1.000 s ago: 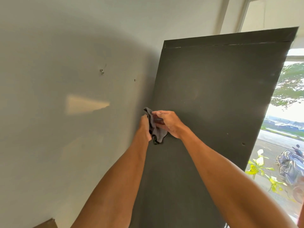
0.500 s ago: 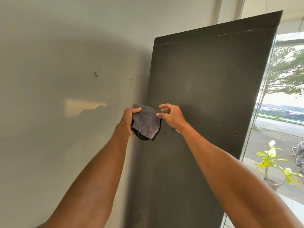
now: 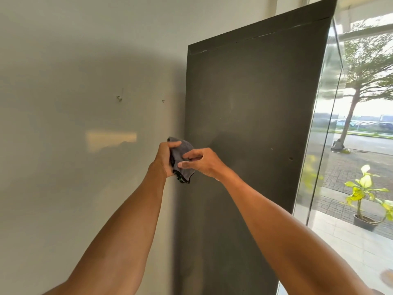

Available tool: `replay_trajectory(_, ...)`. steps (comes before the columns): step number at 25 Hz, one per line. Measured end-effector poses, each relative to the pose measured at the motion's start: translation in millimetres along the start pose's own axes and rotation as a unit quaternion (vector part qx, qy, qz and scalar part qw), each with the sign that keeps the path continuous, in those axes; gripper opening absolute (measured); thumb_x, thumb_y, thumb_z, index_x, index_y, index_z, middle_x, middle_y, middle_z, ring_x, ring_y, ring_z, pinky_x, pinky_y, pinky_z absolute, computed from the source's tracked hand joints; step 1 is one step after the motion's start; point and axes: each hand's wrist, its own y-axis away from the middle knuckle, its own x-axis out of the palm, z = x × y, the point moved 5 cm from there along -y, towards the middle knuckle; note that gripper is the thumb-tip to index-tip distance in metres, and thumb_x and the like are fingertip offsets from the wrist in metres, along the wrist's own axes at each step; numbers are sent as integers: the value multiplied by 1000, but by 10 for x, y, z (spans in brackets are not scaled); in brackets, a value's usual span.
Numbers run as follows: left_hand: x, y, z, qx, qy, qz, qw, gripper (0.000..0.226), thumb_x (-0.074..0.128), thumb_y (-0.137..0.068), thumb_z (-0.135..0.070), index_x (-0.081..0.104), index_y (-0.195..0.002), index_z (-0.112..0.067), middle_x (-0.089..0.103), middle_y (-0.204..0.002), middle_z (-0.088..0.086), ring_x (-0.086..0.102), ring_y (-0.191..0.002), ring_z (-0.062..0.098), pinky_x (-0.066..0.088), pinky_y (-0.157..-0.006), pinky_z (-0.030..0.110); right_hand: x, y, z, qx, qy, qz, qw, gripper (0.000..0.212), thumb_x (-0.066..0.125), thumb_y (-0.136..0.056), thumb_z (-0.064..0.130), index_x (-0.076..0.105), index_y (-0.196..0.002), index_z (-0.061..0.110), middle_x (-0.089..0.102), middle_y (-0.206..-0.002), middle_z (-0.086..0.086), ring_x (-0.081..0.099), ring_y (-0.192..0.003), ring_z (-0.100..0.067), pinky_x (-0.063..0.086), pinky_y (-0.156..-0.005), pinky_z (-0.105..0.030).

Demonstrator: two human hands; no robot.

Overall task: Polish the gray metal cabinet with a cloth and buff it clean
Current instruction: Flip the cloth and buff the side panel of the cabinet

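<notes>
The tall dark gray metal cabinet (image 3: pixel 251 124) stands against the wall, its side panel facing me. A small gray cloth (image 3: pixel 182 158) with a dark edge is bunched between both hands, in front of the cabinet's left edge. My left hand (image 3: pixel 164 159) grips the cloth from the left, thumb over its top. My right hand (image 3: pixel 202 161) pinches the cloth's right side with curled fingers. The cloth is held just off the panel; whether it touches the metal I cannot tell.
A pale wall (image 3: pixel 85 124) with a small screw (image 3: pixel 119 98) fills the left side. A glass pane (image 3: pixel 323 128) borders the cabinet's right edge. Outside are a potted plant (image 3: pixel 361 196), a tree and a paved road.
The cloth was spread open in my left hand with the right hand apart from it; now the right hand has closed in and pinches it, and the cloth is bunched again.
</notes>
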Motion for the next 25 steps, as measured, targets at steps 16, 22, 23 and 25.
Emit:
replay_trajectory(16,933,-862,-825,316,-42,-53,946,47,38,-109,-33,37,-156,-32,60,-132,8,61,-108,25,44,-96,34,-1308,-72,575,-121,503,-389,763,32,68,-83,6,71,-114,9,64,-126,-12,58,-119,-32,52,-95,-49)
replay_trajectory(22,1558,-1284,-1098,451,-271,-72,847,70,29,-109,-39,-6,-163,-13,-8,-172,5,-10,-158,17,-7,-129,43,-1862,-181,852,-149,639,-440,613,41,56,-91,17,62,-131,8,49,-150,-16,40,-144,-31,30,-118,-48)
replay_trajectory(23,1613,-1260,-1111,511,-318,-81,795,71,27,-108,-42,-5,-163,-11,-11,-171,3,-14,-157,13,-11,-128,38,-1911,-244,898,-150,644,-445,604,44,56,-93,18,61,-135,8,47,-152,-16,39,-145,-30,29,-119,-48)
replay_trajectory(25,1633,-1362,-1196,597,-402,-78,690,72,25,-106,-48,-2,-164,-15,-10,-172,0,-13,-157,12,-9,-127,35,-1955,-401,989,-154,643,-458,594,46,55,-93,18,59,-137,7,47,-152,-16,38,-146,-30,28,-120,-48)
